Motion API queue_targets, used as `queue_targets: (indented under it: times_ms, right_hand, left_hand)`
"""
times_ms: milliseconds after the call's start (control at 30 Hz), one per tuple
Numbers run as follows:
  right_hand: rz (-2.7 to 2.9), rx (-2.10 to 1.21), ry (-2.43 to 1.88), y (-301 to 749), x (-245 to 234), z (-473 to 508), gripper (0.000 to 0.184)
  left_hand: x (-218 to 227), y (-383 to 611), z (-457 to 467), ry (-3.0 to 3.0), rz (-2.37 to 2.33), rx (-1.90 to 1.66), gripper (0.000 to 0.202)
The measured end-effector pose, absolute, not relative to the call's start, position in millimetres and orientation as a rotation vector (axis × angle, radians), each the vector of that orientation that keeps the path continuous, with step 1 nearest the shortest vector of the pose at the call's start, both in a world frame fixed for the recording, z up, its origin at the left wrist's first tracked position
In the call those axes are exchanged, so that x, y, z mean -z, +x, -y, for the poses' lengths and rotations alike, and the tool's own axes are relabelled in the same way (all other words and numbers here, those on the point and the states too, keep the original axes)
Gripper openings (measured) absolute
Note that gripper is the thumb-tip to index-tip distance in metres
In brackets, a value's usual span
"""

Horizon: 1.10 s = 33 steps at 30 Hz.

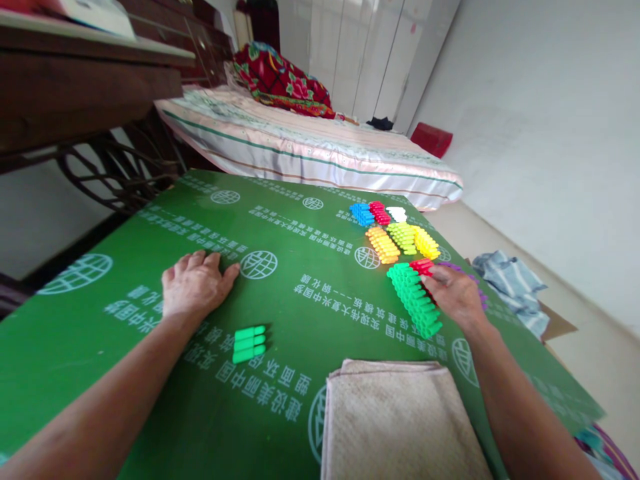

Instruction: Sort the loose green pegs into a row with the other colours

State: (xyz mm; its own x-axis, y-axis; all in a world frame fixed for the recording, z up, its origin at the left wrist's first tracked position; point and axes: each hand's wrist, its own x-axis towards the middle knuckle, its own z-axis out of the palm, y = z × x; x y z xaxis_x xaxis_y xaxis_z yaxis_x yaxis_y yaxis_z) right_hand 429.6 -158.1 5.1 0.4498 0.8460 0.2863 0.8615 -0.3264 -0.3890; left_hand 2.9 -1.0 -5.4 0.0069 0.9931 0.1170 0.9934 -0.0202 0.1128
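Observation:
My left hand [197, 287] lies palm down on the green board [300, 293], fingers slightly bent and holding nothing. Below it, three green bullet-shaped plastic pieces [249, 344] lie side by side. Over on the right, my right hand [454, 293] has its fingertips closed at red bullet-shaped pieces [423, 267], partly hidden by the hand. A large stack of green pieces [414, 300] sits just left of it. Purple pieces [483, 293] show behind the hand. Beyond are orange [383, 245], lime [403, 237] and yellow groups [425, 243].
Farther back are blue [362, 214], red [379, 213] and white groups [397, 214]. A folded beige cloth [400, 420] lies at the near edge. A bed [310, 147] stands beyond the board, and a wooden table [90, 80] at left. Striped fabric [513, 287] lies at right.

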Motion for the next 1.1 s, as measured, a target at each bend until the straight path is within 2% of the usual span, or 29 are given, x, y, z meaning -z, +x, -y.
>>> queue_targets:
  times_ms: [333, 533, 733, 833, 1000, 1100]
  right_hand:
    - [1.474, 0.12, -2.025, 380, -19, 163, 0.031]
    - [1.843, -0.073, -1.826, 300, -14, 168, 0.023]
    - [2.268, -0.274, -1.788, 219, -33, 169, 0.018]
    - [2.369, -0.337, -1.804, 181, -39, 164, 0.023]
    - [2.448, -0.333, -1.802, 135, -31, 150, 0.045]
    - [2.485, -0.311, -1.807, 125, -28, 144, 0.05]
  left_hand:
    - [9, 2, 1, -2.235, 2.165, 0.297, 0.061]
    - [12, 3, 4, -2.208, 2.172, 0.298, 0.059]
    - [17, 4, 6, -2.186, 2.163, 0.313, 0.058]
    - [18, 3, 5, -2.191, 2.151, 0.314, 0.058]
    - [11, 1, 5, -2.233, 2.149, 0.302, 0.062]
    - [7, 1, 4, -2.244, 2.148, 0.293, 0.062]
